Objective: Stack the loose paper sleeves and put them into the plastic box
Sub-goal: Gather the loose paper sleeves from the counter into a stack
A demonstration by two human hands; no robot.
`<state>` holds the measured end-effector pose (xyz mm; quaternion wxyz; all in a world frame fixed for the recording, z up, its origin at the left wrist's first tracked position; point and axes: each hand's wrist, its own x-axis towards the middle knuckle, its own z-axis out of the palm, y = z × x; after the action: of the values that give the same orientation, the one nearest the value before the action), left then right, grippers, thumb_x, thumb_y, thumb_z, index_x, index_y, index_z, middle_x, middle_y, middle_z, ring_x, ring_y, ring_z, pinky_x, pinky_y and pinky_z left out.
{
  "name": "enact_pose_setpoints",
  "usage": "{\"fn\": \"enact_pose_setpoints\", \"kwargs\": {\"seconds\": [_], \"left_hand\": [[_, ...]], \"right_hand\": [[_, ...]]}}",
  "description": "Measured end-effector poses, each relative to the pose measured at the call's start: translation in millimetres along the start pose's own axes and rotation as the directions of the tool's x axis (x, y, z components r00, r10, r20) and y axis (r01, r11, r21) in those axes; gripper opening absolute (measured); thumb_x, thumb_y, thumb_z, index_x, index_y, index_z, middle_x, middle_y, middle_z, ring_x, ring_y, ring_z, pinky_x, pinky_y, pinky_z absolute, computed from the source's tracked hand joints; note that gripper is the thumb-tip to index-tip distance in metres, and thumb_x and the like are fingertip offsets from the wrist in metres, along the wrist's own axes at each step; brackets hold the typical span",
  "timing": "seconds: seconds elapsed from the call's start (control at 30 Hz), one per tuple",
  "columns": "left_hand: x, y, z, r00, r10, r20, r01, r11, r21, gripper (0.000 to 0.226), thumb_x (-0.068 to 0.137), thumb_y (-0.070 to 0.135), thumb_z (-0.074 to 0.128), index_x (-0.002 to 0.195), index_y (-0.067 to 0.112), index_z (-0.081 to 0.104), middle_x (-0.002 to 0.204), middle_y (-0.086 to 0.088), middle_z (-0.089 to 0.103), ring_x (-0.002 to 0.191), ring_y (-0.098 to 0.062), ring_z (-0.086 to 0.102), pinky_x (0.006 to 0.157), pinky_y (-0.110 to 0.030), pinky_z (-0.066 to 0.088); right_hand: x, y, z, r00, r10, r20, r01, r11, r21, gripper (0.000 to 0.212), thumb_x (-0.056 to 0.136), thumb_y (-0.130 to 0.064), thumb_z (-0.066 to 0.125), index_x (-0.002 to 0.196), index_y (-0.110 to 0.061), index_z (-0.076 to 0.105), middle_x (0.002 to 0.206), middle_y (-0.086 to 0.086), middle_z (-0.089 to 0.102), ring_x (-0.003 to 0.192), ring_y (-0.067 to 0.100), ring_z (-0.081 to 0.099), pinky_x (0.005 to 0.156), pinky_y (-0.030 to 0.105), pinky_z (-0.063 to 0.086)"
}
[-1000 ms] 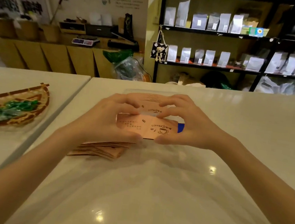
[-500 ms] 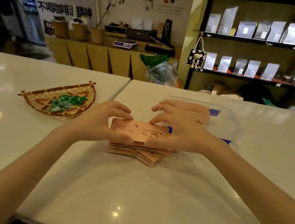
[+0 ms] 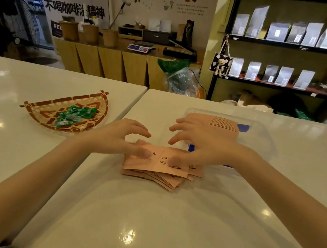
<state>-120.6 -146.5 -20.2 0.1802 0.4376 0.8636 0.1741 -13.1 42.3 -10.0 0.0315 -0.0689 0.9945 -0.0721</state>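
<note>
Both hands sit over the pile of paper sleeves (image 3: 155,166) on the white table (image 3: 166,218), the pile lying near the middle of the view, just at 7 o'clock of the clear plastic box (image 3: 261,137). Half a second ago the hands pinched the top sleeve between thumbs and forefingers; now the fingers have spread and lifted. The left hand (image 3: 118,136) arches at the pile's 10 o'clock, its thumb blurred and low on the top sleeve, its other fingers curled above the paper and closed on nothing. The right hand (image 3: 200,141) arches at the pile's 1 o'clock, fingers fanned apart and open, thumb blurred against the top sleeve's printed coffee logo; whether either thumb truly presses the paper I cannot tell. The pile is uneven, with lower sleeves fanned out towards 5 o'clock. Inside the box, beyond the right hand at 12 o'clock, more sleeves (image 3: 225,124) already lie flat. A woven bamboo tray (image 3: 40,110) holding green wrapped sweets (image 3: 75,113) rests on the neighbouring table, at the pile's 10 o'clock and well apart from it.
</note>
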Motion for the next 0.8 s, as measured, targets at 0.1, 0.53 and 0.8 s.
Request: {"fn": "enact_pose_setpoints", "kwargs": {"seconds": [0.1,0.53,0.8], "left_hand": [[16.2,-1.9,-8.1,0.984,-0.052,0.173,0.044,0.998,0.05,0.06,0.074,0.048,0.061,0.129,0.035,0.039,0.14,0.009,0.04,0.126,-0.01,0.034,0.106,-0.031,0.027],[52.4,13.9,-21.8,0.853,-0.167,0.495,0.097,0.982,0.164,0.045,0.066,0.028,0.077,0.105,0.023,0.056,0.101,0.005,0.066,0.094,-0.013,0.063,0.091,-0.029,0.05],[52.5,19.8,-19.7,0.794,-0.22,0.566,0.109,0.969,0.223,0.044,0.064,0.028,0.078,0.104,0.021,0.059,0.107,0.001,0.068,0.096,-0.013,0.065,0.09,-0.028,0.05]], "right_hand": [[13.5,-0.2,-9.0,0.978,0.034,0.205,-0.021,0.998,-0.063,0.061,0.076,-0.06,0.051,0.127,-0.027,0.048,0.153,-0.006,0.022,0.142,0.012,0.003,0.114,0.041,0.003],[48.3,-16.7,-20.7,0.817,0.136,0.56,-0.135,0.99,-0.044,0.054,0.075,-0.051,0.061,0.121,-0.023,0.054,0.123,-0.003,0.057,0.114,0.019,0.053,0.078,0.021,0.04],[47.9,-22.5,-18.7,0.808,0.116,0.577,-0.142,0.99,0.0,0.049,0.072,-0.046,0.066,0.114,-0.023,0.057,0.11,-0.002,0.069,0.094,0.017,0.067,0.087,0.031,0.052]]}}
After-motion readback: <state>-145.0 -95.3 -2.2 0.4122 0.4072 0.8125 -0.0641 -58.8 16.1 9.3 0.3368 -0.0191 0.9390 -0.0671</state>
